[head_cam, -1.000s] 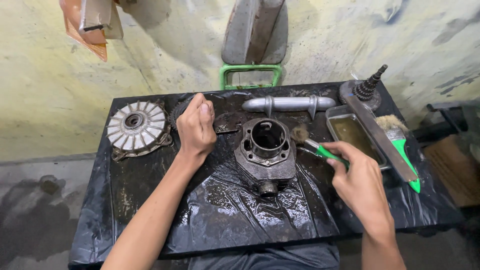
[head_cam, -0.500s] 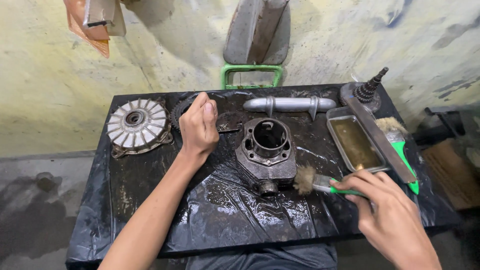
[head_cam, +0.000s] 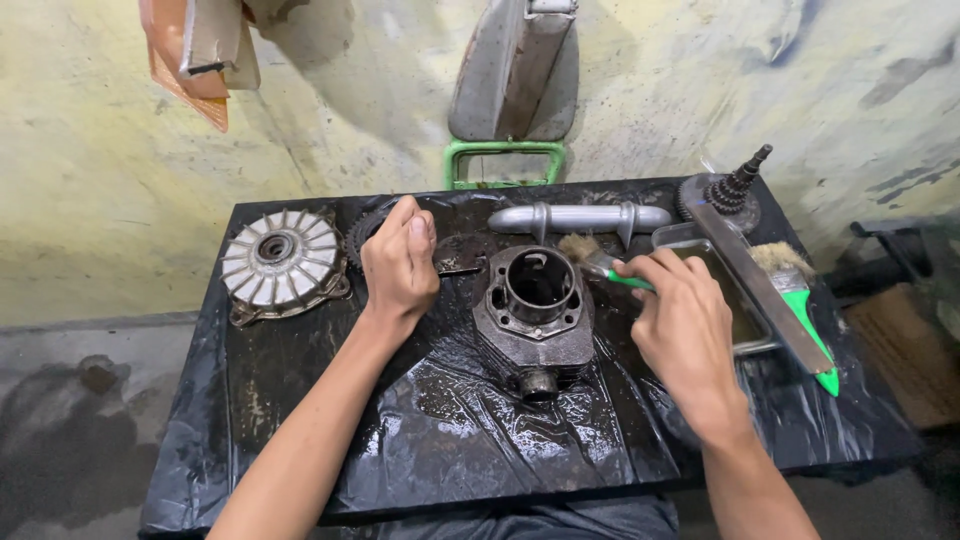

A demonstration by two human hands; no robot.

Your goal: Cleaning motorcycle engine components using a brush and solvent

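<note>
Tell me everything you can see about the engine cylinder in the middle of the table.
The engine cylinder is a dark grey, greasy metal casting with a round open bore facing up, a flanged top with bolt holes, cooling fins down its sides and a short port stub toward the person. It stands upright on the wet black plastic sheet covering the table. The small green-handled brush in the right hand has its bristles at the upper right rim. The left hand rests beside it, apart.

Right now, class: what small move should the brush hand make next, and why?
Probably sweep the small brush down onto the cylinder rim: the right hand holds its bristles just beside the top edge, and the left hand rests clear.
</note>
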